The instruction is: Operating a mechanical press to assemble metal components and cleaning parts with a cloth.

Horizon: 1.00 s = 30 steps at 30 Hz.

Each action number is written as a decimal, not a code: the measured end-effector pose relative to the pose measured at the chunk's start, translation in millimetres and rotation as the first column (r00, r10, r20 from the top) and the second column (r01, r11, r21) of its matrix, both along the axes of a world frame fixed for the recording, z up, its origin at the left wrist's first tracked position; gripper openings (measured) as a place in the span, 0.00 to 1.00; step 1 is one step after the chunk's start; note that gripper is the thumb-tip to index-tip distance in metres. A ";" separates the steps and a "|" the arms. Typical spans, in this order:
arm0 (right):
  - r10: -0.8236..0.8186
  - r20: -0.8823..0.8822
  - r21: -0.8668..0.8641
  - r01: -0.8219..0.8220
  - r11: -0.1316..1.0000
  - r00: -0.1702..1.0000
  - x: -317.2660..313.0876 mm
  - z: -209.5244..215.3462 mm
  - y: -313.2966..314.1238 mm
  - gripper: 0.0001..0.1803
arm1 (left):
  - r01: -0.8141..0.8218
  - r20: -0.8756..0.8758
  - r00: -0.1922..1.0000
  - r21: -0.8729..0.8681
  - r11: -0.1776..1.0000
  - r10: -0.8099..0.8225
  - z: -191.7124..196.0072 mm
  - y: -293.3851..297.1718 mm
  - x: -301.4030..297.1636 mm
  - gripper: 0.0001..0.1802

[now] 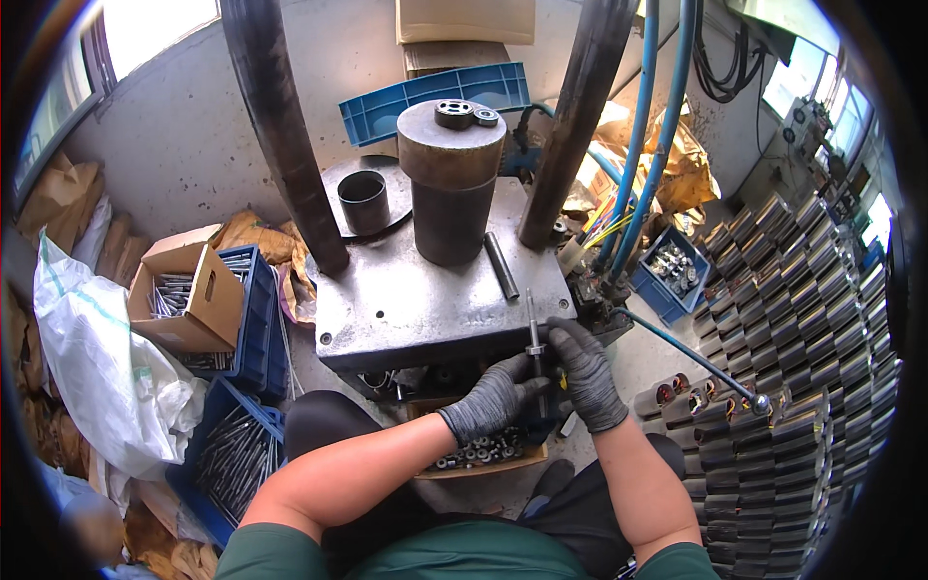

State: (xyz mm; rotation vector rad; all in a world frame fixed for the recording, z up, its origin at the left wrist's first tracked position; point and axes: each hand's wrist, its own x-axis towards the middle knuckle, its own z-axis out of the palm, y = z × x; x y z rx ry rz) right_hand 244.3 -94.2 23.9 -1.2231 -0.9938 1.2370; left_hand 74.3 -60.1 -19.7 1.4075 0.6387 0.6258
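A slim metal shaft [531, 317] with a ring-shaped collar [535, 350] stands nearly upright in front of the press table's near edge. My left hand [491, 394], in a grey knit glove, is closed around the shaft just below the collar. My right hand [590, 375], gloved alike, is curled in from the right, its fingertips beside the collar. A small yellow bit shows at its palm side; what that belongs to is hidden. On the metal press table [425, 314] lies a loose steel rod [502, 266], beyond my hands.
A thick steel cylinder [452, 208] on the table carries bearings [454, 114]; a short black tube [364, 201] stands beside it. Two press columns [285, 135] flank them. Shaft-filled blue bins [222, 391] stand left, stacked metal cylinders [773, 338] right. Below my hands is a parts box [483, 466].
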 end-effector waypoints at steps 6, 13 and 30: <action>-0.250 -0.006 0.296 0.240 0.924 0.968 40.8 29.3 -5.7 0.13 | 0.107 0.039 0.994 -0.417 0.903 -0.100 -13.3 3.9 11.3 0.15; -0.328 0.312 0.392 0.193 0.899 0.892 74.8 88.0 -45.2 0.10 | -0.020 -0.001 1.000 -0.456 0.890 0.022 -9.2 21.7 16.1 0.15; 0.221 0.966 -0.205 0.123 0.971 -0.135 169.4 191.9 -137.8 0.39 | -0.246 -0.165 0.945 0.204 0.947 0.281 -60.5 47.6 26.2 0.18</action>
